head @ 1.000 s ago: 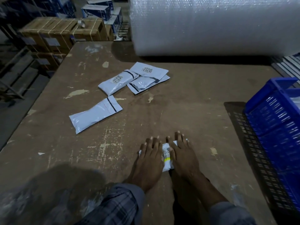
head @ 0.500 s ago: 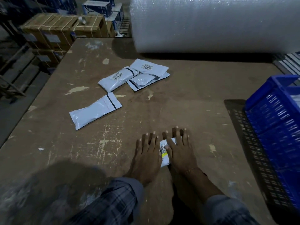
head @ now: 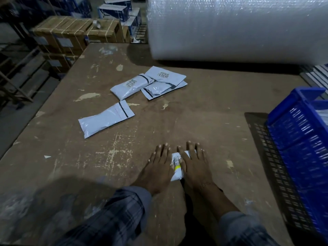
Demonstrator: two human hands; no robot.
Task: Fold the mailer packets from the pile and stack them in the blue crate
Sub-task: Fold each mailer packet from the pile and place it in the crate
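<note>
A white mailer packet (head: 177,166) with a printed label and a yellow mark lies on the brown table near me. My left hand (head: 158,167) and my right hand (head: 194,166) press flat on it with straight fingers, side by side, hiding most of it. Farther off, one white packet (head: 106,118) lies alone, and a pile of three packets (head: 149,84) sits behind it. The blue crate (head: 301,139) stands at the table's right edge, and something pale shows inside it.
A huge roll of bubble wrap (head: 236,27) fills the back of the table (head: 204,110). Strapped cardboard boxes (head: 74,32) and blue cartons (head: 115,11) stand beyond the far left corner. The floor drops away on the left.
Both hands stay pressed on the packet and have slid slightly away from me along it. Otherwise only the camera view has shifted a little.
</note>
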